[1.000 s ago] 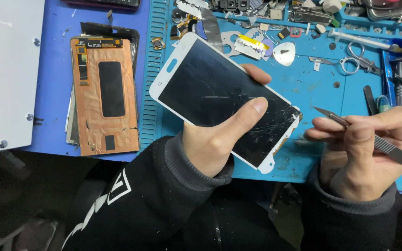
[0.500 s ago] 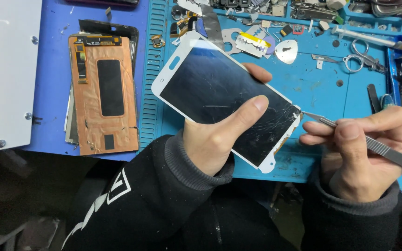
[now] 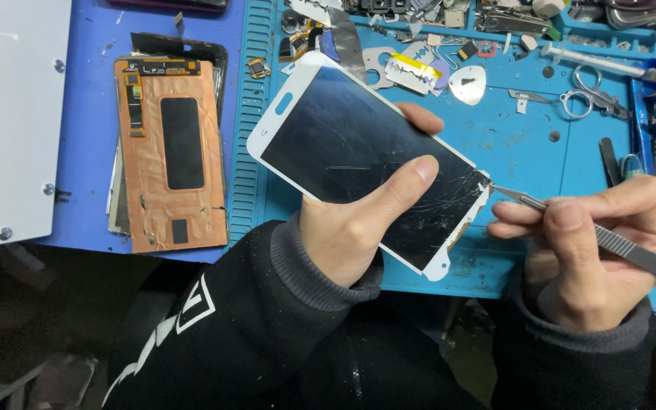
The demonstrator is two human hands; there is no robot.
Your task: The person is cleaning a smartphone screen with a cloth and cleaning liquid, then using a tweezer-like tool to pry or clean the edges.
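Now the scalpel [image 3: 601, 237], pinched in the right hand [image 3: 594, 250], has been brought to the cracked lower corner of the white phone screen [image 3: 366, 163], gripped steady by the left hand [image 3: 358, 220] above the blue counter [image 3: 525, 152], as if for prying.

— What is held over the blue surface [image 3: 525, 152]?
— The left hand [image 3: 358, 228] clasps a white-framed phone screen [image 3: 358, 152], cracked at its lower corner, thumb across the glass.
— And the right hand [image 3: 594, 243]?
— It pinches a metal blade tool [image 3: 571, 220], tip touching the cracked corner. A copper-backed display panel [image 3: 172, 152] lies at left; scissors [image 3: 590, 91] lie beyond.
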